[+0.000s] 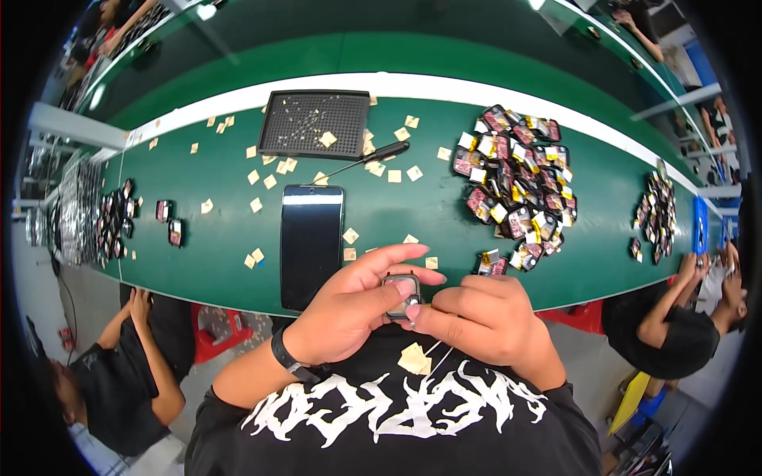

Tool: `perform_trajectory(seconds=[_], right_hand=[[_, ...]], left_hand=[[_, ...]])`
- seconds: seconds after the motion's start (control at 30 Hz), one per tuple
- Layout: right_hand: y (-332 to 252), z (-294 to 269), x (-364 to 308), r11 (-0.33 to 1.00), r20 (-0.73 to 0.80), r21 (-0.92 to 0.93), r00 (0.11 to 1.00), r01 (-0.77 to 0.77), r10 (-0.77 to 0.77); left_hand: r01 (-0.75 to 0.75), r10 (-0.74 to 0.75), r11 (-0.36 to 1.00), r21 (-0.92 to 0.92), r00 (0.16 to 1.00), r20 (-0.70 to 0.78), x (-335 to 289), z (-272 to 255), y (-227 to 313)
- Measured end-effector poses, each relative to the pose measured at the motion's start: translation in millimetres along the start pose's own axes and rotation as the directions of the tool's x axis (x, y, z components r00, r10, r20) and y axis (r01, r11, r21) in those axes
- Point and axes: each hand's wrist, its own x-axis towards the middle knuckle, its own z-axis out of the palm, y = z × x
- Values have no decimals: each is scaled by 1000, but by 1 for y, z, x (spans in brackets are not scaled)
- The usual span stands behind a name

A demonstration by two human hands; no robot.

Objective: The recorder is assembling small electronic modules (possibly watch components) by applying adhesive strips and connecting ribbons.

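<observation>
My left hand (349, 305) grips a small dark-framed, watch-like case (402, 289), its thumb across the face. My right hand (480, 317) is closed at the case's lower right edge, thumb and forefinger pinched beside a small shiny spot. What lies in that pinch is too small to make out. Two thin pale strips (433, 347) show below the right hand. Beneath both hands, a few cream paper squares (414, 359) lie against my black shirt. Close beyond my right hand is a similar small module (492, 262) with a white tab.
A large pile of black modules (520, 178) sits right of centre. A dark phone-like slab (313, 246), a screwdriver (365, 161) and a black perforated tray (314, 125) lie left of it. Cream squares are scattered around. Co-workers sit left and right; a blue bin (700, 224) stands far right.
</observation>
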Motion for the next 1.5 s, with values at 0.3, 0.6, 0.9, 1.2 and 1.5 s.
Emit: perform_trajectory(seconds=[0.3, 0.6, 0.9, 1.2, 1.5], right_hand=[[11, 9, -18, 640, 85, 588, 825, -494, 559], [14, 23, 9, 468, 207, 656, 738, -592, 643], [3, 28, 15, 372, 203, 737, 710, -564, 675], [-38, 28, 14, -56, 434, 841, 610, -539, 663], [-60, 26, 33, 8, 395, 813, 560, -583, 728]], left_hand=[[-385, 361, 912, -144, 917, -168, 3, 13, -6], [-409, 398, 913, -3, 891, -220, -1, 13, -15], [-343, 387, 910, 234, 904, -181, -19, -6, -1], [-421, 463, 862, 282, 880, -102, -24, -23, 18], [-469, 501, 834, 290, 864, -44, -35, -29, 26]])
